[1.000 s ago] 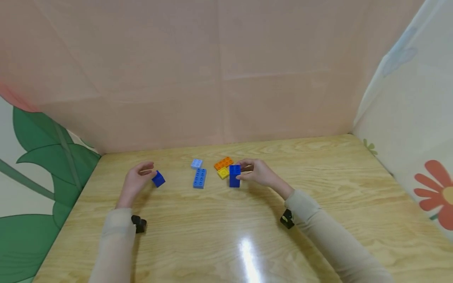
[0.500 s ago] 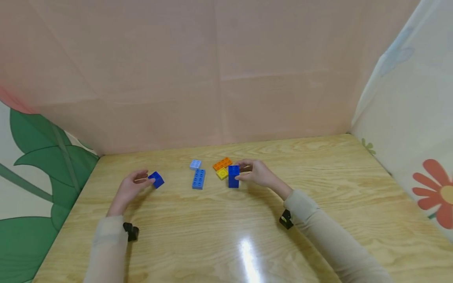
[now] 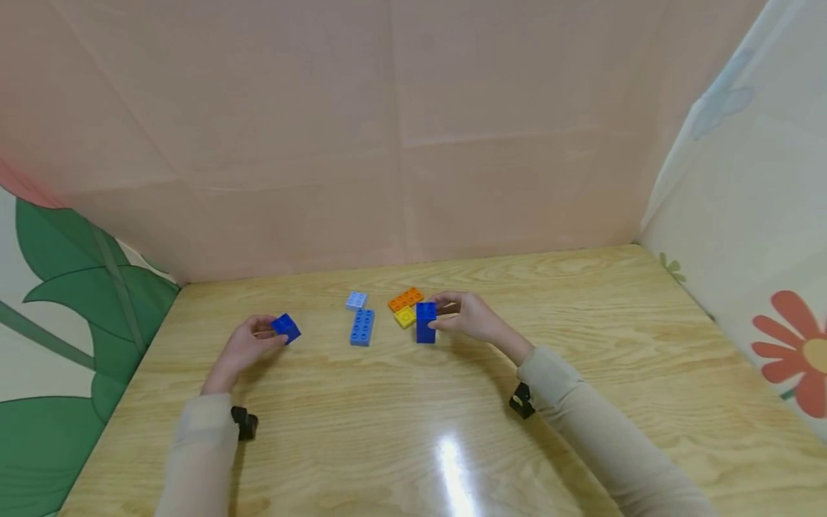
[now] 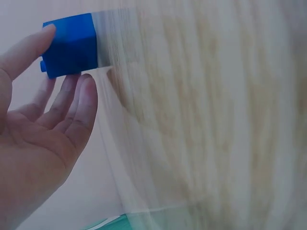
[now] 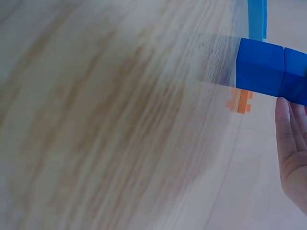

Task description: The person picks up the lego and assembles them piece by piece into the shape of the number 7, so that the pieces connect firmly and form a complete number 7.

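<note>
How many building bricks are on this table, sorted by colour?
Dark blue bricks: 3, one small brick in the left hand and a stack of two held by the right hand
Light blue bricks: 2, a long one and a small pale one
Orange brick: 1
Yellow brick: 1
Total: 7

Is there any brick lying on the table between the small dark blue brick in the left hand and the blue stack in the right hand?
Yes. A long light blue brick and a small pale blue brick lie on the table between the small dark blue brick and the blue stack.
</note>
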Motion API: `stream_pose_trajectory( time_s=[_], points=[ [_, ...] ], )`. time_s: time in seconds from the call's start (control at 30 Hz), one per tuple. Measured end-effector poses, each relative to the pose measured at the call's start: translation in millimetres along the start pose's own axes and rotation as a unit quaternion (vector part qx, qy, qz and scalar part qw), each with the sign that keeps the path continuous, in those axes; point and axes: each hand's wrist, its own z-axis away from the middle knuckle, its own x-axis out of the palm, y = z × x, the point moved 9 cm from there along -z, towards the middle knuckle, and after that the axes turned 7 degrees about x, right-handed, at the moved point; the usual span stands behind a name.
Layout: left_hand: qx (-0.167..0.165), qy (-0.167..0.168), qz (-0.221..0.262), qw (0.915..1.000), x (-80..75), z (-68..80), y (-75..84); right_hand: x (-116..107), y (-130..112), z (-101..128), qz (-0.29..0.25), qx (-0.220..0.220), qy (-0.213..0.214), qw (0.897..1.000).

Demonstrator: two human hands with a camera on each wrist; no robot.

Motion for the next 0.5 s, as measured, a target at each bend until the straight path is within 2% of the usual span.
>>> stream_pose_trajectory(
  time_s=[0.27, 0.5],
  points=[
    [0.003, 0.005, -0.006, 1.0000, 3.5, -3.7, 6.3, 1, 2, 0, -0.018, 0.006, -0.009, 1.000],
    [0.025, 0.039, 0.015, 0.9988, 3.6, -6.0, 23.1, 4, 4, 1, -0.035, 0.013, -0.028, 0.999]
  ],
)
